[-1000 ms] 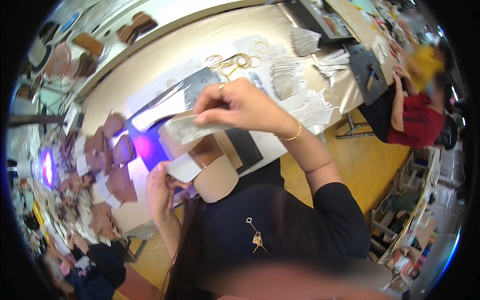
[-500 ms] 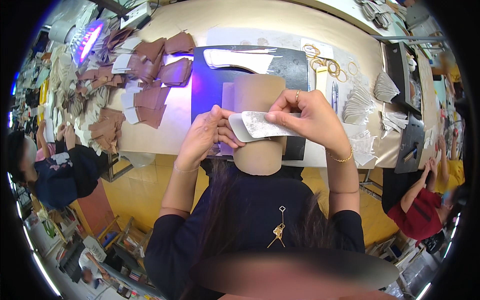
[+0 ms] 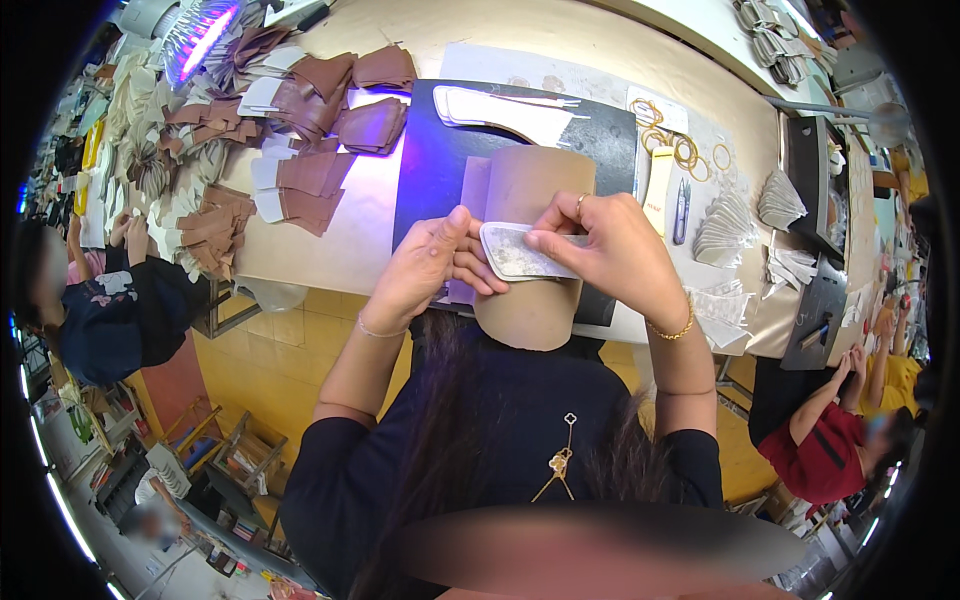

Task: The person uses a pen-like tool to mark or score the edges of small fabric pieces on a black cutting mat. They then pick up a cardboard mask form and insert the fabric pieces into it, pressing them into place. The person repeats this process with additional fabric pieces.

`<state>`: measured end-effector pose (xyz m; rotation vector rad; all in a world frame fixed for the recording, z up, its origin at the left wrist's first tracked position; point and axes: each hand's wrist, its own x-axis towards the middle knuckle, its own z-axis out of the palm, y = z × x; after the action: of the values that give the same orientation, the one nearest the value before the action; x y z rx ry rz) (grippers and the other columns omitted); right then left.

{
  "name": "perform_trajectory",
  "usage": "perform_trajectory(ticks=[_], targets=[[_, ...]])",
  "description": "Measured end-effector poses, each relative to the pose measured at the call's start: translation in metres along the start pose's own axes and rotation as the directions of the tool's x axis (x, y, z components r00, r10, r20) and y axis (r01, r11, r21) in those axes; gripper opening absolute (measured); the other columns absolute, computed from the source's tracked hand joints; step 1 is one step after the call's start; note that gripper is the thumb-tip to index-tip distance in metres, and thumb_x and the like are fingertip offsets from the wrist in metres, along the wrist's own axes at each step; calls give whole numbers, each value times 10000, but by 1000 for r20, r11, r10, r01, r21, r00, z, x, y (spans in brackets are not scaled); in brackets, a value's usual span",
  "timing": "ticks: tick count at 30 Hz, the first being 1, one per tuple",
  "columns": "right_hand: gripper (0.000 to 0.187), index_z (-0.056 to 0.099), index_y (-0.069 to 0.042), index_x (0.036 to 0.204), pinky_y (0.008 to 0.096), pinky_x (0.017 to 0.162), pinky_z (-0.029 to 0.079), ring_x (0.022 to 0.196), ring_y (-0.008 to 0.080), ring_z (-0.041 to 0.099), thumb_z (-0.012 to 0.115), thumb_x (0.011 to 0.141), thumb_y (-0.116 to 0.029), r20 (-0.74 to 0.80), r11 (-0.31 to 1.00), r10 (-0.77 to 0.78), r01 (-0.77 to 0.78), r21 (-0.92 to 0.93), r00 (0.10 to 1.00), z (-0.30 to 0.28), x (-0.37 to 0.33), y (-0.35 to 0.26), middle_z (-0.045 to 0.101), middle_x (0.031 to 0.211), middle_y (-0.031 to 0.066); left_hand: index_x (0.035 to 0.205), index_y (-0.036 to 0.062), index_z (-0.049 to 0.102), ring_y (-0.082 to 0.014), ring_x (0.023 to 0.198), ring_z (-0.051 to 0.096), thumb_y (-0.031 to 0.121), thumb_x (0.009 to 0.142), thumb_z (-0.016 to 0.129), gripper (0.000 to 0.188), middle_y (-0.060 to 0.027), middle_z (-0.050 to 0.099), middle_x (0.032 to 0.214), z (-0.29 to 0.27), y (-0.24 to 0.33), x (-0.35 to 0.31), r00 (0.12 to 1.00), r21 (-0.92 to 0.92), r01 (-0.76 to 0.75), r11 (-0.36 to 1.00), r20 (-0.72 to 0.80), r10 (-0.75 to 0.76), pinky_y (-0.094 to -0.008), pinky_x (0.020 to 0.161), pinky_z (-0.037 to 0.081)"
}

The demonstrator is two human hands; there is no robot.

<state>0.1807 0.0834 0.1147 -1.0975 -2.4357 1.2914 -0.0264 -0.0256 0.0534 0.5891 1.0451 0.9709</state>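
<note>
In front of me a tan curved work form (image 3: 545, 175) stands at the table's edge. Over it lies a pale grey, round-cornered flat piece (image 3: 515, 250) with a white rim and a mottled face. My right hand (image 3: 620, 245) pinches this piece between thumb and fingers at its right part. At its left end is my left hand (image 3: 430, 260), thumb raised and apart, fingers loosely bent with their tips against the edge. Whether a second piece lies underneath is hard to see. Behind the form, a stack of white shaped pieces (image 3: 500, 112) rests on a black board (image 3: 425, 170).
Brown shaped pieces (image 3: 310, 190) lie in stacks at the left, under a lit lamp (image 3: 203, 45). To the right are yellow rings (image 3: 686, 152), a cutter (image 3: 682, 212) and fanned white pieces (image 3: 725, 230). People sit at both sides.
The mottled piece has moved left over the paler piece that showed beneath it, and the two now look lined up. My view has shifted slightly.
</note>
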Motion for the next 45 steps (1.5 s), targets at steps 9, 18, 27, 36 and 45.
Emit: perform_trajectory(ticks=[9,18,27,36,45], targets=[[250,712,1,855,313,628,552,645,256,710,739,873,-247,-14,998,-37,37,-56,999,3,0,1,702,724,163,1016,-59,659,-194,731,739,282,991,647,342,-125,708,858,3,0,1,999,-16,31,999,-30,-32,-243,637,593],[259,713,0,952,259,638,521,669,147,687,819,811,-189,35,992,96,-99,74,995,-13,-17,6,727,765,85,966,-30,670,-148,704,721,107,942,700,142,-113,716,869,-4,1,1,997,-11,41,999,-71,-42,-226,617,578],[322,663,-16,978,224,688,482,749,68,595,859,777,-173,-42,941,190,-170,292,981,-16,-30,33,671,800,16,952,-13,644,-176,658,719,91,946,686,113,-149,725,850,-22,-11,4,994,-2,70,998,-84,-70,-241,565,590],[466,588,-66,1073,209,712,433,811,57,538,894,740,-180,-46,805,222,-156,572,974,12,-21,75,553,813,-33,936,-2,641,-167,670,719,132,957,692,146,-135,717,838,-33,-29,17,997,-91,69,993,27,-67,-237,581,589],[649,581,-78,1270,465,1053,419,1191,344,552,836,745,-363,-492,942,-324,226,-250,808,25,-36,41,596,1222,152,923,7,614,-174,668,710,105,954,675,120,-122,704,832,-27,-25,7,996,-136,61,989,-52,-69,-249,571,579]])
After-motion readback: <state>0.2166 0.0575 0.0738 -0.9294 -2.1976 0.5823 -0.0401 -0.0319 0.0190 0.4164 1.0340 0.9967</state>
